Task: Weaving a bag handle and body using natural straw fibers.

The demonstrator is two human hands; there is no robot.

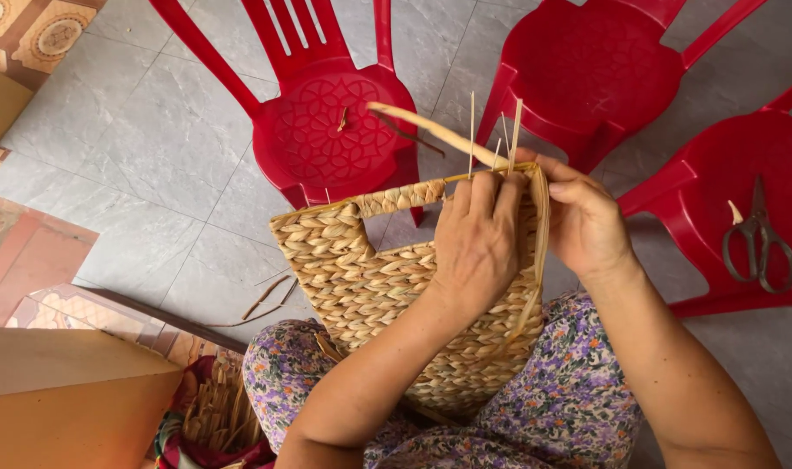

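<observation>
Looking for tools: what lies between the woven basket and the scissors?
In the head view, the right hand and part of a red chair seat lie between the woven basket and scissors.

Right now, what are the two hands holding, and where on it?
Both grip the tan woven straw basket at its upper rim: left hand over the edge, right hand at the corner, pinching a loose pale straw strand.

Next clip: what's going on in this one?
A seated person is weaving a tan braided-fibre basket propped on their lap. The left hand grips the basket's upper rim while the right hand holds a long flat fibre strand at that same edge, beside thin upright stakes. Three red plastic chairs stand in front on the grey tiled floor; the rightmost chair carries grey metal scissors.
</observation>
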